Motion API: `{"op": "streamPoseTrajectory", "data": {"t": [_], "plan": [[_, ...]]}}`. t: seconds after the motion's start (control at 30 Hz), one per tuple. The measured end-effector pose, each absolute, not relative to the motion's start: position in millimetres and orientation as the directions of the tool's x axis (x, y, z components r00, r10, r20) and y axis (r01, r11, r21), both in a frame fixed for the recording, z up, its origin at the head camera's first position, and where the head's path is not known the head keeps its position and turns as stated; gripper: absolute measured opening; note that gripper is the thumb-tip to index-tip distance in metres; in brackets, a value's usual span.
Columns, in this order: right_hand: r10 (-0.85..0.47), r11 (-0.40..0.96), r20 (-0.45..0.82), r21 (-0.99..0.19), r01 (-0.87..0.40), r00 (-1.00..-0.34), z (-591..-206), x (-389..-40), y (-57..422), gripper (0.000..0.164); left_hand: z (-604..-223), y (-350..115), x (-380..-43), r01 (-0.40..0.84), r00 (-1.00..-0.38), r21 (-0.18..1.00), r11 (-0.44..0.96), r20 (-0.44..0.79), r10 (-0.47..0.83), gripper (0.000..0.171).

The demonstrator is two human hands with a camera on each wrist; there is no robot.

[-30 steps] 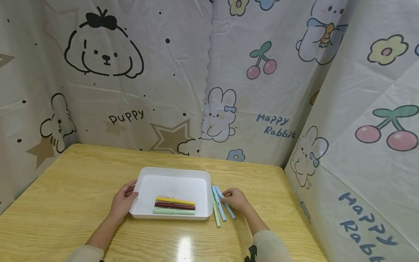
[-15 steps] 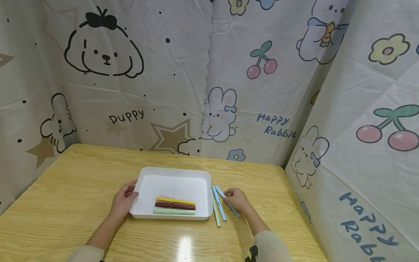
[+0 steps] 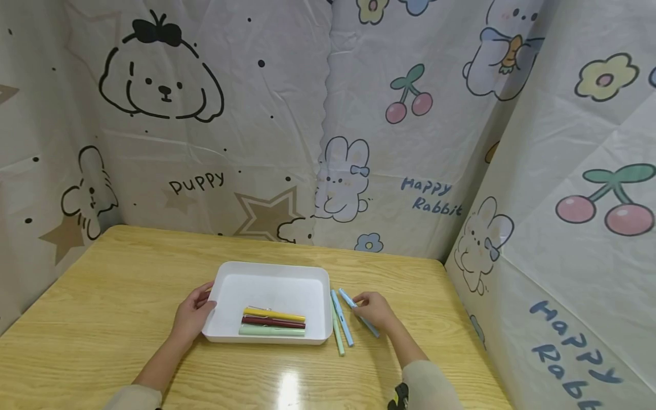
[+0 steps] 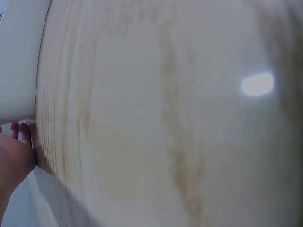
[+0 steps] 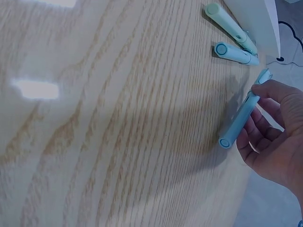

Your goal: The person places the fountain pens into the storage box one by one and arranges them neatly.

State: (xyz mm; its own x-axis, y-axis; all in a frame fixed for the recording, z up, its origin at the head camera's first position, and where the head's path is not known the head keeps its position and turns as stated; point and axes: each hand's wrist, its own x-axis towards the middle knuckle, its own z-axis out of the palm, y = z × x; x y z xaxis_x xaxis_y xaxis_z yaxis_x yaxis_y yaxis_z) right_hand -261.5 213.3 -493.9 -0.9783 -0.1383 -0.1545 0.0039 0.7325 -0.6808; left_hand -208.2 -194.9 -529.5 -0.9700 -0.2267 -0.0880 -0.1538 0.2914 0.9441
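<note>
A white tray (image 3: 277, 285) stands on the table with yellow (image 3: 277, 314), dark red (image 3: 274, 323) and light green (image 3: 271, 330) pens lying side by side in it. My left hand (image 3: 192, 313) grips the tray's left side, thumb at the rim; the left wrist view shows only part of that hand (image 4: 14, 153). Right of the tray, my right hand (image 3: 375, 311) pinches a light blue pen (image 5: 239, 120) between thumb and fingers, tilted just above the tabletop. Between it and the tray lie another light blue pen (image 3: 342, 319) and a pale green pen (image 3: 337, 330).
The wooden table (image 3: 154, 256) runs back to a printed cloth (image 3: 287, 114) hung behind it and along both sides. A light reflection shines on the front of the tabletop. In the right wrist view a dark cable (image 5: 291, 33) shows past the table edge.
My right hand has shifted slightly right with its light blue pen, widening the gap to the other blue pen. My left hand and the tray stay in place.
</note>
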Motion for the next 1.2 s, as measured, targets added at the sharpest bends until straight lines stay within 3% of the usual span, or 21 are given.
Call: {"op": "streamPoseTrajectory", "data": {"t": [1.2], "plan": [[-0.273, 0.775, -0.076, -0.608, -0.173, -0.959, -462, -267, 210, 0.024, -530, -194, -209, -0.152, -0.967, 0.945, 0.291, -0.081, -0.242, 0.049]]}}
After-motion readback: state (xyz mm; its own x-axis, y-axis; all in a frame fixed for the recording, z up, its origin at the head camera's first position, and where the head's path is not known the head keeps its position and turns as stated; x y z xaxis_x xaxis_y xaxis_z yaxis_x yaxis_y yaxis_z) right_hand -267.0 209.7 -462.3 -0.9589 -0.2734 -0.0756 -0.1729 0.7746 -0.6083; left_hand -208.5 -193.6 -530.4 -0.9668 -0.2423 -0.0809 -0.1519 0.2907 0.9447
